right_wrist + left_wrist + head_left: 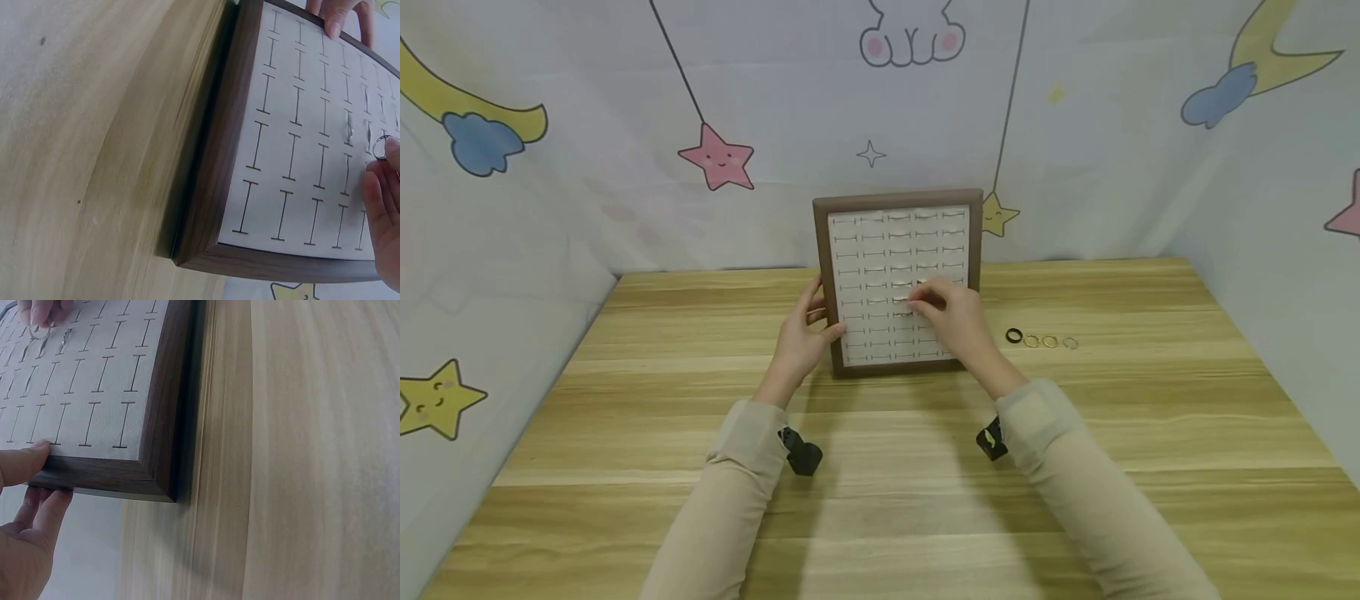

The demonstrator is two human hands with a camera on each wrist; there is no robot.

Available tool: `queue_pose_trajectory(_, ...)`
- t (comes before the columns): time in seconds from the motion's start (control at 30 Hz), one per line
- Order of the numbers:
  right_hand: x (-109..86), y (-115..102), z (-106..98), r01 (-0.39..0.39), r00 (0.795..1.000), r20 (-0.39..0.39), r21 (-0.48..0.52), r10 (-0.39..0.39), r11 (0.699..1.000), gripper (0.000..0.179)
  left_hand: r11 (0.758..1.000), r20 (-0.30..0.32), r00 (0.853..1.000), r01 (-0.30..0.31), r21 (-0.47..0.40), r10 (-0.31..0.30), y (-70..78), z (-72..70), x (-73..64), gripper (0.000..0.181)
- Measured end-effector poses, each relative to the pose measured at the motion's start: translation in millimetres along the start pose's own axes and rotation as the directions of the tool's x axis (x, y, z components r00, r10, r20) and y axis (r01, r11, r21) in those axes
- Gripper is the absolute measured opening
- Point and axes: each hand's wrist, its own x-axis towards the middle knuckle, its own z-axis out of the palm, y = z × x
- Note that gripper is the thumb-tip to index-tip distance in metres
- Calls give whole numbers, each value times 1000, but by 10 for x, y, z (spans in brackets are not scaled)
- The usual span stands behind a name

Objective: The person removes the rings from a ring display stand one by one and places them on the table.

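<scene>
A brown-framed ring display board (823, 250) stands upright on the table, its white face lined with rows of slots. My left hand (802, 337) grips the board's left edge, thumb on the front and fingers behind. In front of the slots, my right hand (955, 321) pinches a thin silver ring (376, 149) between thumb and fingertips, close to the board's face. Part of that ring (37, 337) also shows below the fingertips in the left wrist view. Another ring (350, 128) sits in a slot near it, and several slots higher up bulge as though filled.
On the wooden table (1150, 417), right of the board, a black ring (1014, 342), two gold-coloured rings and a silver ring (1071, 347) lie in a row. A printed cloth backdrop (790, 100) rises behind the table. Black wrist cameras (805, 458) hang below both cuffs.
</scene>
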Motion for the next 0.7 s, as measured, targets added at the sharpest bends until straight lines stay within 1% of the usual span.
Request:
queue_pose_trajectory(0.2,-8,45,-183,-111,993,-32,87,114,990,15,1000,-1,1000,-6,4,6,-6,-2,2,84)
queue_pose_trajectory(0.37,-3,164,-401,-179,978,-74,194,197,964,22,1000,0,1000,-8,5,8,-9,-3,2,84)
queue_pose_trajectory(0.43,-4,225,-491,-206,968,-95,232,233,951,25,1000,-1,1000,-8,4,8,-3,-1,1,84)
queue_pose_trajectory(0.63,-44,416,-759,-252,947,-126,272,294,929,30,1000,-4,1000,-12,4,12,12,4,-4,84)
queue_pose_trajectory(0.7,-68,490,-838,-272,940,-130,264,314,925,31,1000,-5,1000,-13,3,13,8,5,-5,84)
